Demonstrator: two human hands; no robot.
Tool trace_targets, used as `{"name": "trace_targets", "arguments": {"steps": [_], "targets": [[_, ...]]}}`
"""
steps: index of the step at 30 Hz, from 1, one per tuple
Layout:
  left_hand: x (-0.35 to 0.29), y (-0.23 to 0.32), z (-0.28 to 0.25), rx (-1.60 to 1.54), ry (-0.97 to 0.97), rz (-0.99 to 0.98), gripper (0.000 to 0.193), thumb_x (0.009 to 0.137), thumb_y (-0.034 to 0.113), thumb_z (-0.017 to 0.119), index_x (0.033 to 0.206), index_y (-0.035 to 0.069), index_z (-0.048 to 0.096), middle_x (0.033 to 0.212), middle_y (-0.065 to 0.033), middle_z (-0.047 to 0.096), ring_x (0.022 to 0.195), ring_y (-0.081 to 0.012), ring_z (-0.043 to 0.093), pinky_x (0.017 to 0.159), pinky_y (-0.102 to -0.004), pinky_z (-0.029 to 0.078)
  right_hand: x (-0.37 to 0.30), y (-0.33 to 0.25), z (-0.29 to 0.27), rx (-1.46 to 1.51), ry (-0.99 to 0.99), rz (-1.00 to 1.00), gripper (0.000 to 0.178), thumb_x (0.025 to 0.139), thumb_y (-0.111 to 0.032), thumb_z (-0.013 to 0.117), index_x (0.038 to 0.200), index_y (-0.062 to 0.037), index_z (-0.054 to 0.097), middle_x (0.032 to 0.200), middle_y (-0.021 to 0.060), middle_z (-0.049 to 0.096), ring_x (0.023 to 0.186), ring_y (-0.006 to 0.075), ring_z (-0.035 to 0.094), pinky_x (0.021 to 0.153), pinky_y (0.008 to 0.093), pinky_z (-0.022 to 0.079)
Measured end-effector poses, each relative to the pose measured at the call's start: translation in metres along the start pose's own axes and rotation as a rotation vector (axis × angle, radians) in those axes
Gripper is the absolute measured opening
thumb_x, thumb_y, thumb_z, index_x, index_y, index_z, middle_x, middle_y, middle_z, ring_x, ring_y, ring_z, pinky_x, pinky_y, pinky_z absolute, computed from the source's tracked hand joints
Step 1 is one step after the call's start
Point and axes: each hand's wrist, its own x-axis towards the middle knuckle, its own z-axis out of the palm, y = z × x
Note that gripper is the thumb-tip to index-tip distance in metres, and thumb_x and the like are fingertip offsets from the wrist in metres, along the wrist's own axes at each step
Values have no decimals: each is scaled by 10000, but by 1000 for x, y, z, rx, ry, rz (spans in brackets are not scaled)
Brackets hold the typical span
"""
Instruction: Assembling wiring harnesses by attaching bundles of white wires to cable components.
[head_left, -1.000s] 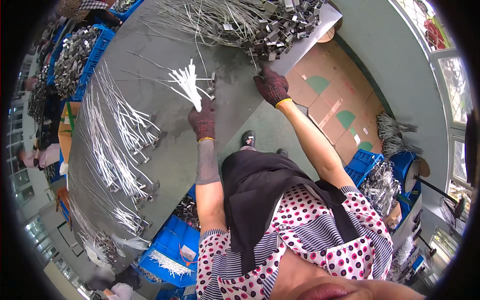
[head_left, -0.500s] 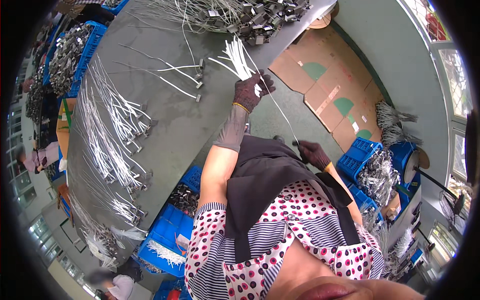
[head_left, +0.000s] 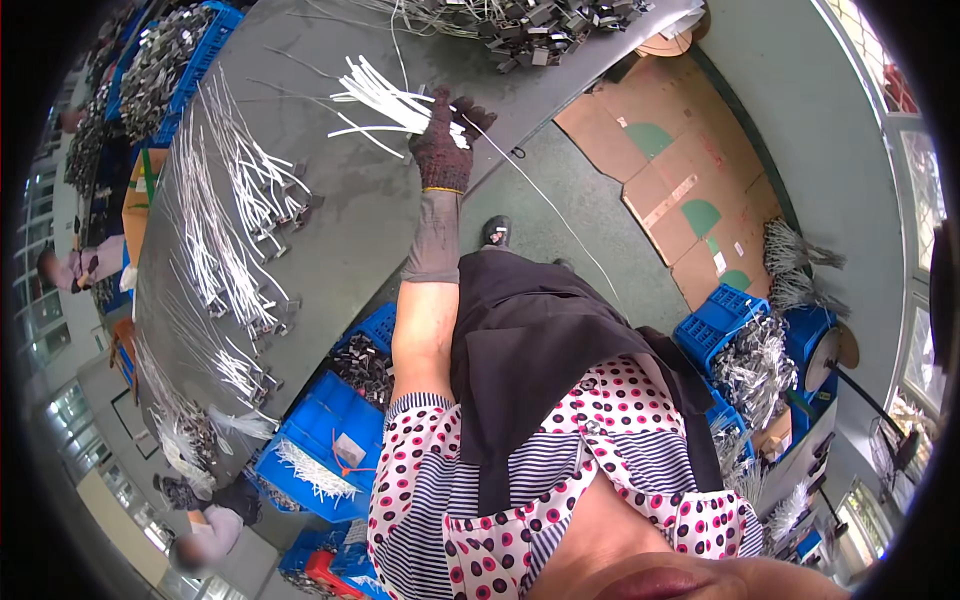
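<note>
My left hand (head_left: 443,145), in a dark knitted glove, is closed around a bundle of short white tubes (head_left: 385,98) above the table edge. The tubes fan out to the left of the glove; its thumb side and fingertips show partly. From beside this hand a long thin wire (head_left: 555,212) runs down to the right and goes out of sight near my apron. My right hand is hidden, and so is its forearm. Left of the bundle, sleeved wires with small dark connector ends (head_left: 220,270) lie in groups on the grey table (head_left: 345,230).
A heap of grey connector blocks (head_left: 540,35) sits at the far table edge. Flattened cardboard (head_left: 665,190) covers the floor at right. Blue crates (head_left: 715,318) of wires stand at right, and another blue crate (head_left: 335,425) below the table. Two people (head_left: 215,535) are at left.
My left hand has moved left over the table with the white tubes, which now point more to the left. My right hand, seen earlier by the wire's lower end, has gone out of view.
</note>
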Motion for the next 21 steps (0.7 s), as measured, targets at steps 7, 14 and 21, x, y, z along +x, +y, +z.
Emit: {"name": "trace_targets", "arguments": {"steps": [7,14,21], "targets": [[-9,12,-27,201,60,1,242,914,175,687,1061,5,599,851,-171,669,628,-292,672,616,-508,631,20,-40,-3,-53,1,-91,268,905,-254,623,991,-14,706,871,152,704,797,239,659,754,362,508],[-5,53,-52,121,100,92,209,921,177,685,1024,4,629,871,-131,662,753,-263,682,731,-509,619,67,-87,6,-106,-61,-167,310,891,-308,645,996,-23,706,864,144,706,785,249,658,748,390,509],[-1,91,-71,12,224,155,169,940,192,661,1034,60,612,866,-68,642,766,-217,648,732,-463,594,43,-68,-14,-228,-62,-188,338,888,-305,618,978,12,694,829,194,681,798,285,660,750,400,501]]}}
